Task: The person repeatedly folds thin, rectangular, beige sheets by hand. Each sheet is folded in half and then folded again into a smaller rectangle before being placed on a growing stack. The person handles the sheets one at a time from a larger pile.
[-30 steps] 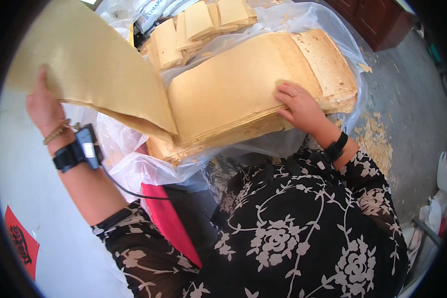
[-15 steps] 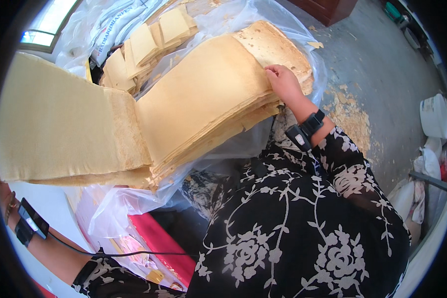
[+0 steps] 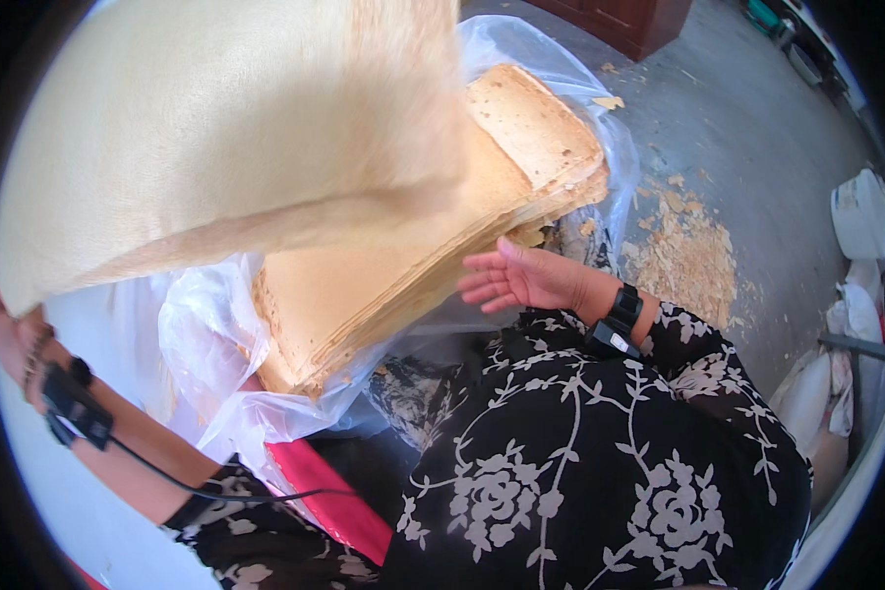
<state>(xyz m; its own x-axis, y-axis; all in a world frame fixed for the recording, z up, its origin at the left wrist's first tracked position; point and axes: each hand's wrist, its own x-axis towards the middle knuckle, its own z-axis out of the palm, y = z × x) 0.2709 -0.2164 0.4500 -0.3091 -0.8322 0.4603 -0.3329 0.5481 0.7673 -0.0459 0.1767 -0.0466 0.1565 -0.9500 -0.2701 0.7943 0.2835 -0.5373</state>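
Note:
Thin tan sheets, like large flatbreads, are lifted in a wide, motion-blurred bundle (image 3: 226, 128) across the upper left. My left hand (image 3: 18, 324) grips their lower left corner at the edge of the view, its fingers partly hidden. Below the bundle, a thick pile of similar sheets (image 3: 344, 285), browned and ragged at its right end, lies on crumpled clear plastic (image 3: 206, 334). My right hand (image 3: 511, 275) is open and empty just in front of the pile, palm turned up and fingers apart.
Flakes (image 3: 683, 256) are scattered on the grey floor (image 3: 737, 128) to the right. A dark wooden cabinet (image 3: 629, 25) stands at the top. A white bucket (image 3: 855, 211) and white sacks (image 3: 806, 393) line the right side. A pink-red object (image 3: 324, 501) sits below the plastic.
The bundle in my left hand has swung up over the pile, hiding the smaller stacks behind. My right hand has left the pile's top edge, moved toward me and opened.

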